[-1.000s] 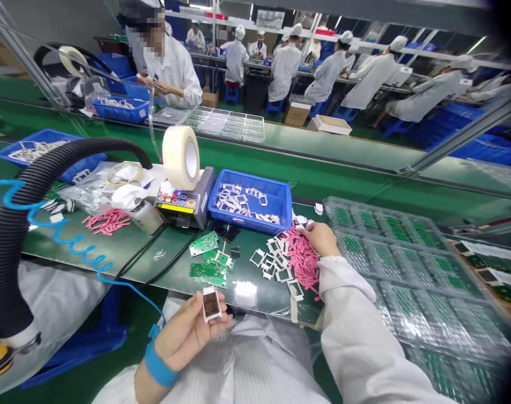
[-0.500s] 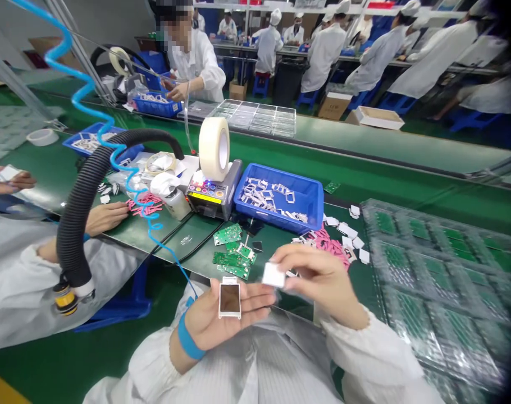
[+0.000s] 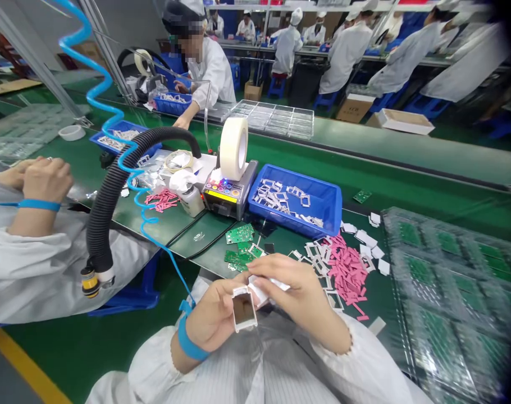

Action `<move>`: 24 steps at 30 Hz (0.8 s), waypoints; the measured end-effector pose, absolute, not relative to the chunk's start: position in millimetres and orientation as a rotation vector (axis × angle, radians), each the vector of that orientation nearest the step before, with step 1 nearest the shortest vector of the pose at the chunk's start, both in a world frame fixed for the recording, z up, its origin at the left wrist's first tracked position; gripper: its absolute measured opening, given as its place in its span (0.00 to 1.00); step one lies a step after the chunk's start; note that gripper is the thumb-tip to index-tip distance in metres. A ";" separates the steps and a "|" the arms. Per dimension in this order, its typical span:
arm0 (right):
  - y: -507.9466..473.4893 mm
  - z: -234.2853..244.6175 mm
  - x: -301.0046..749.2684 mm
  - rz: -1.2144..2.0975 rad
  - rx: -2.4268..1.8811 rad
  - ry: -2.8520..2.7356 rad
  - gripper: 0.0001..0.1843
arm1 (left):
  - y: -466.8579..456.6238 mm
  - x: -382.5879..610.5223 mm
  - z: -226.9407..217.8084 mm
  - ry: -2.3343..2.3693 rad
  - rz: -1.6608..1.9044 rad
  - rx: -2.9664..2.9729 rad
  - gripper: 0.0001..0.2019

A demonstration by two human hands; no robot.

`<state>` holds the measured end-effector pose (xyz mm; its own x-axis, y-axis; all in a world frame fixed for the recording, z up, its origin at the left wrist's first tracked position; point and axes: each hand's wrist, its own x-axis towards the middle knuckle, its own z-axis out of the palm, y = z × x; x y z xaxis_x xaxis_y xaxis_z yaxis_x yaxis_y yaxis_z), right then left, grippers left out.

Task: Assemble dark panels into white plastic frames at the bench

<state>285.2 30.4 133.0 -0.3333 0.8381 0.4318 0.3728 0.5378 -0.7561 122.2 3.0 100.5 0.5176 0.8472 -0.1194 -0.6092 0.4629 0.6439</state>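
Observation:
My left hand [image 3: 215,317], with a blue wrist strap, grips a small white-framed screen part [image 3: 244,308] upright over my lap. My right hand [image 3: 300,297] is curled against the top of that part, pinching a small white piece [image 3: 267,288] onto it. Just beyond my hands lie white frames [image 3: 316,252], a heap of pink strips [image 3: 350,266] and a few green circuit boards [image 3: 240,233] on the green bench.
A blue bin of white frames [image 3: 323,202] and a tape dispenser with a big roll [image 3: 233,148] stand behind. Clear trays of green boards [image 3: 453,269] fill the right. A black hose [image 3: 112,191] and blue coiled cable [image 3: 133,168] hang left. A neighbour's hands [image 3: 36,177] work at left.
My right hand came from the pink strips with a white piece and has closed onto the framed part in my left hand. The view swung left, showing the neighbour.

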 end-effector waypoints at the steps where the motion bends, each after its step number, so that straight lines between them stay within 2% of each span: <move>1: 27.6 130.4 282.0 0.619 -0.997 -1.925 0.08 | 3.5 122.2 101.1 0.493 0.940 0.610 0.23; 6: 20.1 115.3 269.9 0.455 -1.036 -1.842 0.08 | 3.4 123.6 102.9 0.593 0.985 0.647 0.20; 10: 21.3 116.6 269.0 0.617 -1.140 -1.833 0.06 | 4.3 126.0 98.6 0.602 0.976 0.652 0.20; 14: 18.4 122.2 287.0 0.681 -1.271 -1.822 0.09 | 10.4 123.3 86.4 0.590 1.041 0.462 0.18; 17: 19.3 110.6 309.1 0.883 -1.508 -1.896 0.08 | 15.8 116.1 77.0 0.581 1.107 0.312 0.16; 20: 27.0 89.9 322.1 1.080 -1.699 -1.953 0.11 | 17.7 110.8 73.1 0.525 1.088 0.297 0.17; 24: 34.2 86.0 313.5 1.144 -1.631 -1.870 0.10 | 15.4 111.4 76.9 0.473 1.029 0.508 0.21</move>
<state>313.5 34.2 86.0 -0.2343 0.9499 -0.2068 0.6167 -0.0192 -0.7870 111.4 15.4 76.9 0.4374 0.8897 -0.1308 -0.6789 0.4221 0.6008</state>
